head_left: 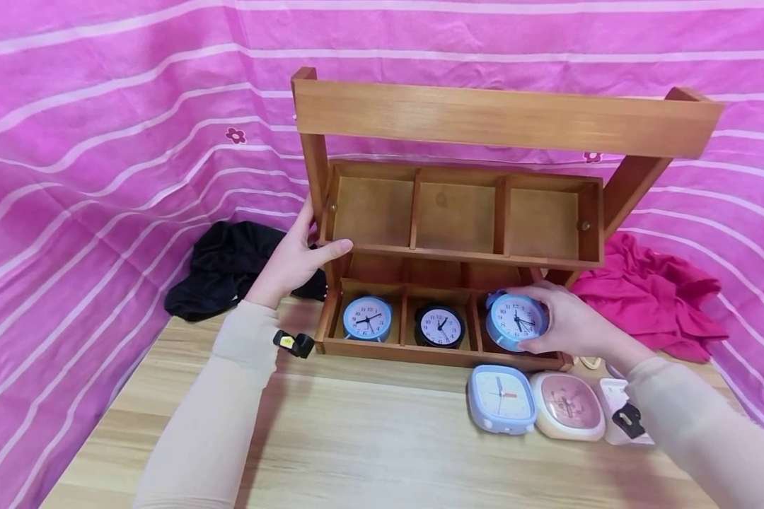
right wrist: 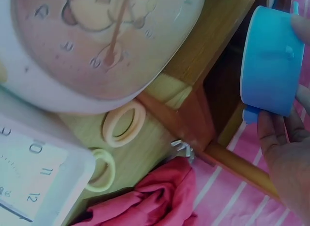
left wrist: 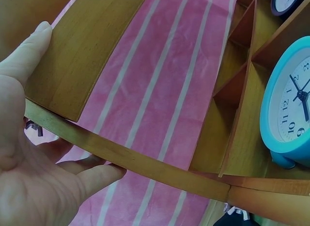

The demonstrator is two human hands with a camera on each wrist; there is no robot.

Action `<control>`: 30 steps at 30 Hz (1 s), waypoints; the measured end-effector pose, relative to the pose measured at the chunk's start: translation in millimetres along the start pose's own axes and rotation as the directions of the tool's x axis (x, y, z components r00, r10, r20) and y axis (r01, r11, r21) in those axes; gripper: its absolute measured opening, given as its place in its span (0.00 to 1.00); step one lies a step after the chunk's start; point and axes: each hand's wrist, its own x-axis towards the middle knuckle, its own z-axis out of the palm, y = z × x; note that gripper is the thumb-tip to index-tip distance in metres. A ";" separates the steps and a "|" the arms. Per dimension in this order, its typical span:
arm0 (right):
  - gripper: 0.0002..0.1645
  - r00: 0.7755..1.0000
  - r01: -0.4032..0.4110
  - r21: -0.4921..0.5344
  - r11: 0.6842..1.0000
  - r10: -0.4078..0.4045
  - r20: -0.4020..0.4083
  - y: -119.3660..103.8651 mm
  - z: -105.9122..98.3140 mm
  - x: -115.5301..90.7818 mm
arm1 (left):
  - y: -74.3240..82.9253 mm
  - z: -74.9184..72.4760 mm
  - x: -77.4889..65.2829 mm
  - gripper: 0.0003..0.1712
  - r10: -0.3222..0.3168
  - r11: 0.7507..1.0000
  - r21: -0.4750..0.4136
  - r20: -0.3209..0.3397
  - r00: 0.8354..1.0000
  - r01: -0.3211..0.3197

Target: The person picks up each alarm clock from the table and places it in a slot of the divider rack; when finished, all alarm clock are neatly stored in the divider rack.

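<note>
**Two hands at a wooden clock rack**

Two hands were seen at a brown wooden two-tier rack [head_left: 458, 212] that stood on a pale wood-grain table [head_left: 356, 438]. The left hand [head_left: 296, 258] was laid against the rack's left end, its fingers fairly straight behind the side post and its thumb stretched along the front rail of the upper tier. The right hand [head_left: 563, 325] was curled round a round light-blue alarm clock [head_left: 514, 322], which was gripped at its rim and held at the rightmost compartment of the lower tier; whether it rested on the floor there could not be told.

The upper tier's three compartments held nothing. In the lower tier, a second round blue alarm clock [head_left: 367, 319] was stood in the left compartment and a round black alarm clock [head_left: 440, 326] in the middle one.

On the table just before the rack, a square lilac clock [head_left: 500, 397] and a rounded pink-faced clock [head_left: 568, 406] were laid side by side. A black cloth [head_left: 226, 265] was heaped left of the rack, a crimson cloth [head_left: 649, 293] to its right.
</note>
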 end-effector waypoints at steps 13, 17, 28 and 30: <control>0.51 0.998 -0.021 0.004 1.000 0.021 0.056 5.8 3.4 1.9 | -1.8 0.4 0.3 0.57 0.001 1.000 0.010 -0.001 1.000 -0.001; 0.52 0.998 -0.017 0.000 1.000 0.017 0.068 6.9 6.6 2.4 | -2.3 -0.2 0.2 0.57 0.002 1.000 0.013 -0.004 1.000 -0.002; 0.51 0.996 -0.001 -0.019 1.000 0.003 0.094 16.1 16.0 3.8 | -2.5 0.5 0.4 0.56 0.005 1.000 0.015 -0.007 1.000 -0.005; 0.52 0.995 -0.004 -0.014 1.000 0.005 0.100 17.6 16.6 4.1 | -2.5 0.4 0.4 0.56 0.007 1.000 0.013 -0.007 1.000 -0.007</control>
